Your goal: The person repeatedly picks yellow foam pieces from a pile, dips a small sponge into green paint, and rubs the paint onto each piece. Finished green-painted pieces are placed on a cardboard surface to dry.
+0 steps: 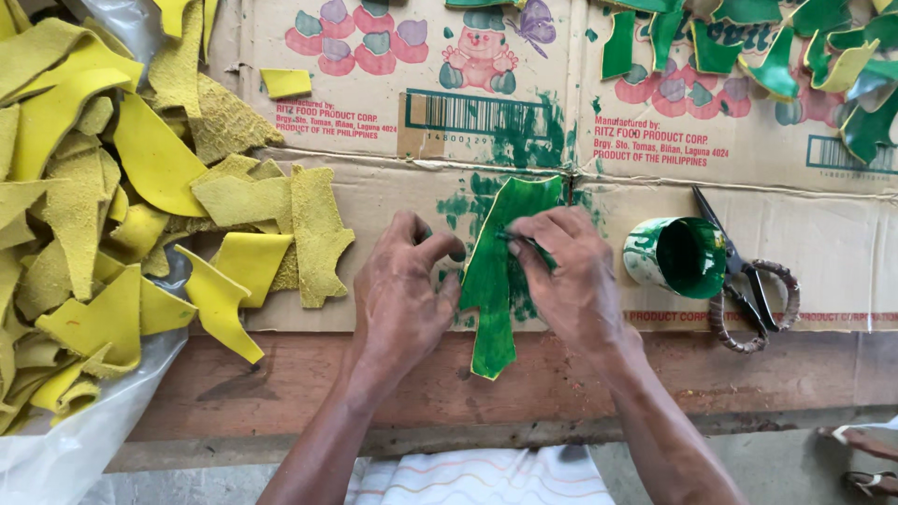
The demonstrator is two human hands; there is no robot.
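A long leather-like piece [493, 313], painted green with yellow showing at its edges, lies on the flattened cardboard [393, 192] in front of me. My left hand [402, 295] pinches its left edge with the fingertips and holds it down. My right hand [569, 271] rests over its right side, thumb and fingers closed on a small dark paint applicator [520, 239] that touches the piece's upper part. Green stains mark both hands' fingertips and the cardboard around the piece.
A small can of green paint [681, 257] lies on its side right of my right hand, scissors [748, 285] beside it. Several yellow pieces [103, 215] are heaped at left over a plastic bag [56, 454]. Green painted pieces [776, 47] lie top right. A sandalled foot [861, 458] shows below the wooden table edge [309, 393].
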